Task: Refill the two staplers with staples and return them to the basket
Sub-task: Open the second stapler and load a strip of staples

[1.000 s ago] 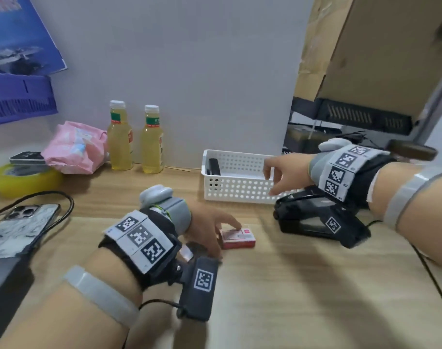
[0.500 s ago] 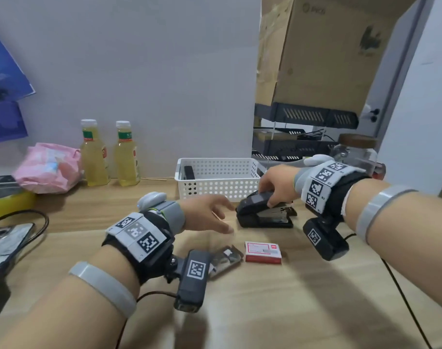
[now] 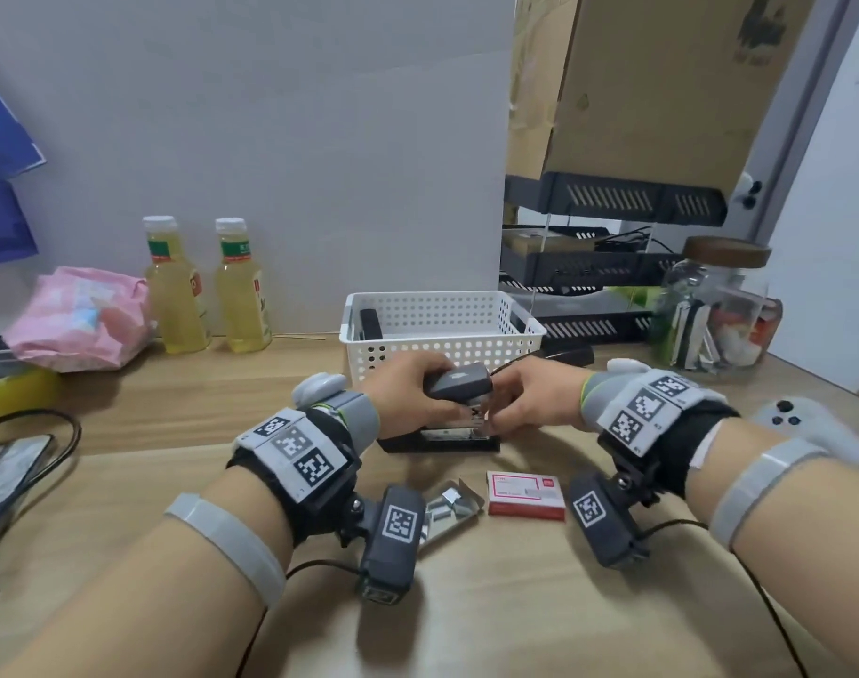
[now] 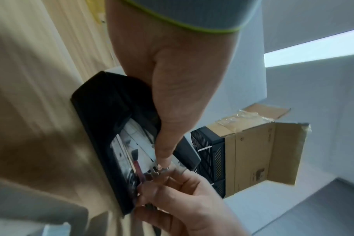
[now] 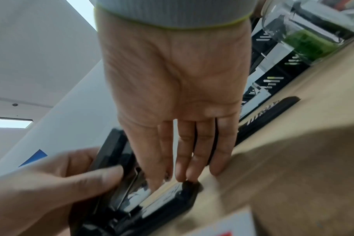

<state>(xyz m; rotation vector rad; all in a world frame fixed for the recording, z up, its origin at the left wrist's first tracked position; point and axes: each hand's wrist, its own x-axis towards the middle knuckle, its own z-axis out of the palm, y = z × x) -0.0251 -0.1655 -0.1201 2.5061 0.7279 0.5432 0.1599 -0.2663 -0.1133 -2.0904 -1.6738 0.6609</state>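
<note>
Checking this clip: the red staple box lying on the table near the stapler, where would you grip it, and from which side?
Pinch the red staple box across its two long edges, coming from above. It lies flat on the wooden table with open space around it, so its thin sides are probably the only faces to catch; the right hand is nearer.

Stapler (image 3: 439, 435) on desk (image 3: 515, 604) mid-depth, just before basket (image 3: 442, 357); left hand (image 3: 407, 401) on its raised top from left, right hand (image 3: 525, 408) at its right end. Basket behind, near back edge; second stapler (image 3: 370, 324) inside at its left wall. Staple box (image 3: 525, 495) before stapler, slightly right; open tray of staples (image 3: 449, 506) just left of box. Two bottles (image 3: 207, 286) at back edge, left of basket; bag (image 3: 80, 320) further left. Phone (image 3: 6, 462) at left edge. Jar (image 3: 716, 310) right of basket, back right; controller (image 3: 799, 423) before jar at right edge. Shelf trays (image 3: 588, 276) behind basket's right side.
</note>
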